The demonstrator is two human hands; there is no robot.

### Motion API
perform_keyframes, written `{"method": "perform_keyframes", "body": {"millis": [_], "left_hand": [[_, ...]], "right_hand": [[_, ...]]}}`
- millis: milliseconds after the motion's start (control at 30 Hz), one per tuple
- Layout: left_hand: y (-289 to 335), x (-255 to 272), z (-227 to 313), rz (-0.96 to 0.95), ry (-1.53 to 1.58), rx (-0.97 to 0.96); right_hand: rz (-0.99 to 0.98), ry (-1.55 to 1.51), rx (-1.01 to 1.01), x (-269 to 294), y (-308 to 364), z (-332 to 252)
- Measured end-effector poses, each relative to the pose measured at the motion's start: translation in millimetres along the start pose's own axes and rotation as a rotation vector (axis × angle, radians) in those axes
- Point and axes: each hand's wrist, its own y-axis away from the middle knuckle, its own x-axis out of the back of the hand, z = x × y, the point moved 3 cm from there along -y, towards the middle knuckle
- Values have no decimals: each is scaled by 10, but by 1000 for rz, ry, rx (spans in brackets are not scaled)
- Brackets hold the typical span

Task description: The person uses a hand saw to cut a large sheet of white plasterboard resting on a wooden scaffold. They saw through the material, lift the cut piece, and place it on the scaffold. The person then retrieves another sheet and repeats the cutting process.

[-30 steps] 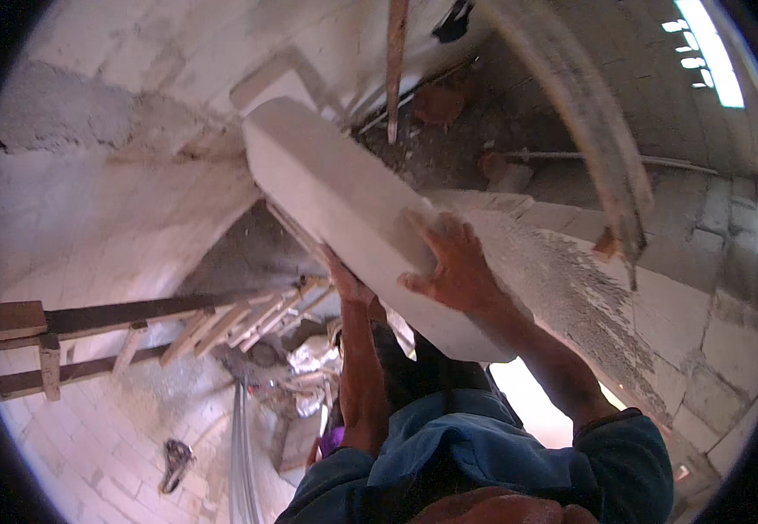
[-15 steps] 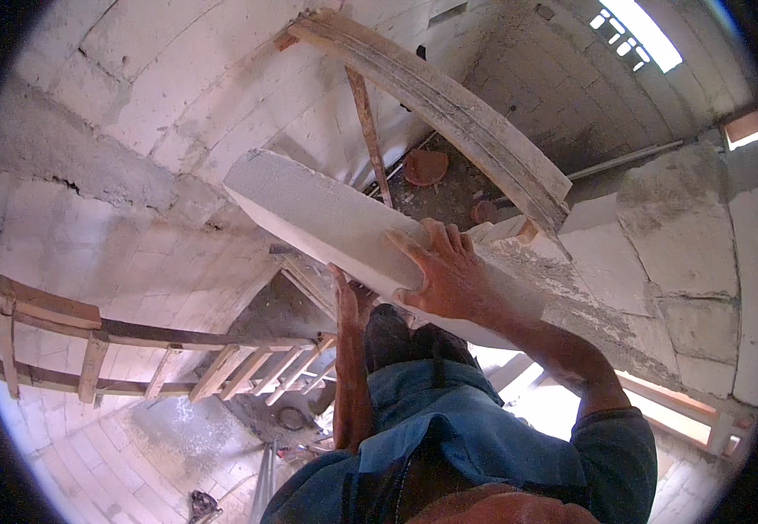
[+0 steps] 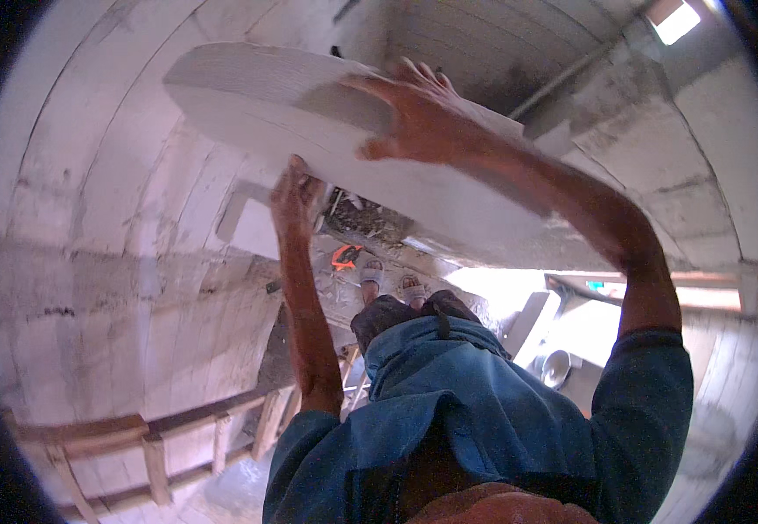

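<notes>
A long, pale, wall-type block (image 3: 318, 131) stretches across the upper middle, its left end farther out and blurred. Spread over its upper face is my right hand (image 3: 418, 113), with the fingers over the far edge and the thumb on the near side. My left hand (image 3: 296, 196) reaches up to the block's lower edge, its fingertips against it. How the left fingers bear on the underside is partly hidden. Both arms are stretched out ahead of me.
A wooden ladder (image 3: 156, 454) lies along the lower left. Below the block are my sandalled feet (image 3: 372, 278) and an orange object (image 3: 345, 256). Pale block walls (image 3: 117, 192) surround me. A bright opening and a round metal vessel (image 3: 557, 367) are on the right.
Both hands have moved the block upward and away from my body, arms more extended. The view has shifted: the curved wooden board is out of sight, and my feet now show.
</notes>
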Motion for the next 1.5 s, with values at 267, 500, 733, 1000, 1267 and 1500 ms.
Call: {"method": "perform_keyframes", "body": {"millis": [267,500,733,1000,1267,1500], "left_hand": [[-783,-128,384,-17,-6,-33],[-1065,-391,59,-50,128,50],[-1016,-652,-164,-134,119,151],[-1132,-628,-437,-197,39,95],[-1157,-768,-442,-153,47,147],[-1266,-760,-594,-111,-66,89]], "right_hand": [[59,136,138,48,-838,418],[86,207,190,36,-832,817],[-10,209,93,-31,-628,1109],[-25,164,44,-157,-526,1358],[-103,172,-46,-144,-547,1384],[-93,104,-55,-62,-579,1374]]}}
